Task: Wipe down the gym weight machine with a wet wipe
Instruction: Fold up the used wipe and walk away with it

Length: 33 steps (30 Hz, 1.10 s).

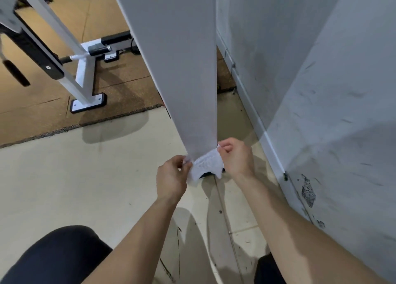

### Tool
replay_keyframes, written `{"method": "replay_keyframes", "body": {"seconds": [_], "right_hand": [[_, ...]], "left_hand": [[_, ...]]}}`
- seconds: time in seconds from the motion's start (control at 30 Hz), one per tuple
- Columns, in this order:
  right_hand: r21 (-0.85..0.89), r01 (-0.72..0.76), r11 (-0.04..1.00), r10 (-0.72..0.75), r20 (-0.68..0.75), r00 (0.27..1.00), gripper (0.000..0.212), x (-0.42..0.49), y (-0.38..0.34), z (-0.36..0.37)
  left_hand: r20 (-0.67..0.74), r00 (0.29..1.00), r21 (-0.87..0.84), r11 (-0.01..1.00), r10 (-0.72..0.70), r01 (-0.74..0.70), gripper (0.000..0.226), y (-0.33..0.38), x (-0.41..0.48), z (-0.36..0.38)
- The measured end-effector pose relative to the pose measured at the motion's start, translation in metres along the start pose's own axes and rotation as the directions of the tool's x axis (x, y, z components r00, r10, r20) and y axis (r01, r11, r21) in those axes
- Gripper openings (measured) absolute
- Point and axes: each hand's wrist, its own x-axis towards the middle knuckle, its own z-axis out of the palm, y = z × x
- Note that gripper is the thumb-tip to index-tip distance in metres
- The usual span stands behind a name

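Low in mid-frame I hold the wet wipe [206,166] stretched across the foot of the machine's grey upright [177,73], left hand [171,177] and right hand [234,158] each pinching an end in curled fingers [227,149], equally near, the upright's long axis rising up-frame from them.

The floor [64,187] is pale tile up close. Further off, a brown speckled mat [120,84] covers it, frayed along its near edge. On the mat stand 2 black-rimmed foot plates [89,105] of a white machine frame [84,78]. A grey upright post [182,69] meets the tile near the wall, with dark specks [220,211] scattered there.
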Motion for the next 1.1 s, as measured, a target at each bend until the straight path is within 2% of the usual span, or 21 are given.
{"method": "replay_keyframes", "body": {"seconds": [0.07, 0.13, 0.2, 0.27, 0.33, 0.47, 0.53, 0.63, 0.7, 0.8, 0.87, 0.93, 1.0, 1.1], "right_hand": [[-0.079, 0.024, 0.997, -0.016, 0.111, 0.994, 0.010, -0.013, -0.005, -0.005], [-0.083, 0.057, 0.995, -0.037, 0.222, 0.974, 0.011, -0.025, -0.012, -0.004], [-0.049, 0.083, 0.995, -0.065, 0.296, 0.953, 0.011, -0.033, -0.024, 0.000], [0.037, 0.045, 0.998, -0.055, 0.350, 0.935, 0.011, -0.039, -0.038, 0.002], [0.091, 0.017, 0.996, -0.053, 0.407, 0.912, 0.019, -0.042, -0.049, 0.007], [0.118, 0.028, 0.993, -0.084, 0.500, 0.862, 0.027, -0.040, -0.063, 0.014], [0.063, 0.136, 0.989, -0.149, 0.506, 0.849, 0.023, -0.041, -0.074, 0.014], [0.067, 0.227, 0.972, -0.222, 0.592, 0.775, 0.056, -0.048, -0.092, 0.016], [0.090, 0.252, 0.964, -0.251, 0.628, 0.737, 0.064, -0.053, -0.104, 0.025], [0.065, 0.294, 0.953, -0.275, 0.586, 0.762, 0.050, -0.060, -0.123, 0.042], [0.087, 0.315, 0.945, -0.309, 0.549, 0.776, 0.036, -0.065, -0.137, 0.054], [0.162, 0.314, 0.936, -0.350, 0.547, 0.761, 0.027, -0.072, -0.153, 0.067], [0.195, 0.319, 0.927, -0.372, 0.566, 0.736, 0.021, -0.079, -0.170, 0.085], [0.215, 0.317, 0.924, -0.380, 0.620, 0.687, 0.028, -0.090, -0.193, 0.120]], "left_hand": [[0.064, 0.998, 0.026, 1.000, 0.012, -0.014, 0.014, 0.007, -0.006, -0.012], [0.133, 0.991, 0.072, 0.996, 0.033, -0.043, 0.015, 0.015, -0.010, -0.020], [0.194, 0.980, 0.044, 0.997, 0.052, -0.061, 0.021, 0.024, -0.015, -0.027], [0.221, 0.974, -0.010, 0.999, 0.050, -0.049, 0.028, 0.031, -0.017, -0.036], [0.228, 0.971, -0.060, 0.997, 0.068, -0.056, 0.033, 0.034, -0.017, -0.046], [0.161, 0.985, -0.065, 0.996, 0.063, -0.054, 0.015, 0.034, -0.012, -0.071], [0.124, 0.992, -0.041, 0.999, 0.029, -0.025, 0.012, 0.032, -0.009, -0.084], [0.063, 0.998, -0.049, 0.999, -0.004, 0.007, 0.010, 0.030, -0.009, -0.103], [0.011, 1.000, -0.053, 0.998, -0.018, 0.018, 0.010, 0.029, -0.012, -0.115], [-0.036, 0.996, -0.092, 0.993, -0.078, 0.074, 0.016, 0.023, -0.017, -0.132], [-0.010, 0.993, -0.094, 0.988, -0.122, 0.120, 0.011, 0.014, -0.021, -0.145], [0.054, 0.991, -0.078, 0.989, -0.121, 0.125, 0.019, 0.006, -0.027, -0.162], [0.120, 0.983, -0.134, 0.978, -0.141, 0.157, 0.025, 0.000, -0.036, -0.183], [0.076, 0.983, -0.117, 0.977, -0.170, 0.178, 0.020, -0.018, -0.041, -0.223]]}}
